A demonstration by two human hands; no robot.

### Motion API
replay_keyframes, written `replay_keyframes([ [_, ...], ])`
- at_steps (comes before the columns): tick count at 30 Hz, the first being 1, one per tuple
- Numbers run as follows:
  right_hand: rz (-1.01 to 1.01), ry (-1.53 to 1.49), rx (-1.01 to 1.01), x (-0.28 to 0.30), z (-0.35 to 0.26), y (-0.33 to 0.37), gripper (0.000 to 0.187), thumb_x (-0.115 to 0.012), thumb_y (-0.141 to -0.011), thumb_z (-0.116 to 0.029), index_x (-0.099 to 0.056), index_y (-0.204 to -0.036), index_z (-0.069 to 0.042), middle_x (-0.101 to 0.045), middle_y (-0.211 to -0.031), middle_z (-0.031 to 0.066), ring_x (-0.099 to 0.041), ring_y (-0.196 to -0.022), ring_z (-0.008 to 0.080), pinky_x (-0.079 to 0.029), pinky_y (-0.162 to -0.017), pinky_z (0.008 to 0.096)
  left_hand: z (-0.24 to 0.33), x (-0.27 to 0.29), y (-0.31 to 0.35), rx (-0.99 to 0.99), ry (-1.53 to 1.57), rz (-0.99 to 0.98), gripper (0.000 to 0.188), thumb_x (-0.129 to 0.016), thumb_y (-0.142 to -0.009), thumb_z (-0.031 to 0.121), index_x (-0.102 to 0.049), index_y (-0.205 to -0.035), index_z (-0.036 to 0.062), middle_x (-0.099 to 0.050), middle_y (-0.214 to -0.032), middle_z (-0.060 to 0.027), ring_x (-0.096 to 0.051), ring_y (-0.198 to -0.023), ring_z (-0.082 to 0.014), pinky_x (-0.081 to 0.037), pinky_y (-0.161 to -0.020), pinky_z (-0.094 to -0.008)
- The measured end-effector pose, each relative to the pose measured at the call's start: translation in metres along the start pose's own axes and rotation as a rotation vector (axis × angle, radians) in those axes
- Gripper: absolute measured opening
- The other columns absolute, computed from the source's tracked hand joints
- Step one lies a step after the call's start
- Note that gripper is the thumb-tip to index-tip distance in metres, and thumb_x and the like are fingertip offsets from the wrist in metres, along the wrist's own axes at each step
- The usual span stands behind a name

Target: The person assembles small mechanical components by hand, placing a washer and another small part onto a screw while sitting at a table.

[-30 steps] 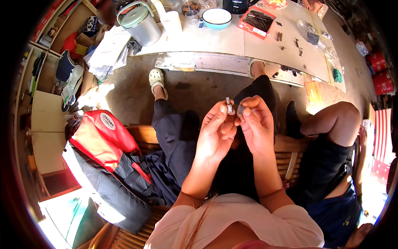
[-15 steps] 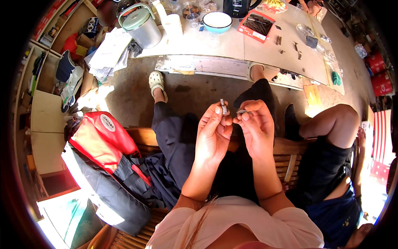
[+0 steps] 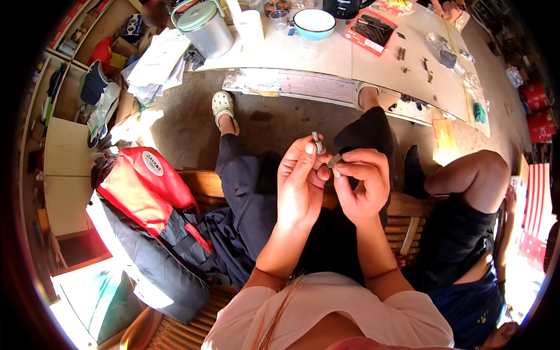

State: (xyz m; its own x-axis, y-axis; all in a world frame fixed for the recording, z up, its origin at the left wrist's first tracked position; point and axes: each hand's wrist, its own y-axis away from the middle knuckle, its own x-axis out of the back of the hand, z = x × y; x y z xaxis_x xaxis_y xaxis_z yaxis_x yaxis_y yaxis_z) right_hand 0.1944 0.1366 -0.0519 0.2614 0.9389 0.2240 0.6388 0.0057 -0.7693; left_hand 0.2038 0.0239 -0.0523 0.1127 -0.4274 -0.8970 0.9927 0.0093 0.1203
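Note:
Both my hands are raised over my lap, close together. In my left hand (image 3: 301, 178) a small shiny metal cylinder (image 3: 318, 142) with a stepped shape stands up between thumb and fingers. My right hand (image 3: 364, 179) pinches a small flat grey metal piece (image 3: 334, 160) between thumb and fingertips. That piece slants toward the left hand's fingers, very near them; whether they touch I cannot tell. Its far end is partly hidden by my fingers.
Ahead stands a pale table (image 3: 280, 58) with a red box of dark metal pieces (image 3: 370, 32), a blue-rimmed bowl (image 3: 314, 24) and a lidded metal pail (image 3: 204, 32). A red and grey jacket (image 3: 146, 192) lies on the bench at left. Another person's bent knee (image 3: 475, 175) is at right.
My right hand has turned, and the flat grey piece now points up more plainly between its fingertips. My left hand still holds the cylinder. The whole view has shifted slightly.

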Motion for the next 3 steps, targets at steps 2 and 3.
replay_keyframes([
  [2,-0.006,-0.023,-0.024,-0.0001,-0.0001,-0.0003,0.017,-0.070,-0.067,0.000,-0.063,-0.082,-0.005,-0.058,-0.094,0.0097,-0.057,-0.076,0.0205,-0.047,-0.064,0.0281,-0.0017,0.0027,-0.0014,-0.006,-0.018,0.010,0.024,-0.055,-0.090,0.017,-0.054,-0.108,0.0020,-0.059,-0.085,-0.0013,-0.056,-0.078,-0.0094,-0.044,-0.059,-0.0209],
  [3,-0.009,-0.034,-0.036,-0.0005,-0.0004,-0.0005,0.019,-0.071,-0.067,-0.001,-0.064,-0.083,-0.006,-0.058,-0.094,0.0098,-0.058,-0.077,0.0210,-0.047,-0.064,0.0283,-0.0023,0.0038,-0.0020,-0.009,-0.027,0.015,0.024,-0.055,-0.090,0.017,-0.054,-0.108,0.0019,-0.059,-0.085,-0.0017,-0.056,-0.078,-0.0100,-0.044,-0.059,-0.0215],
])
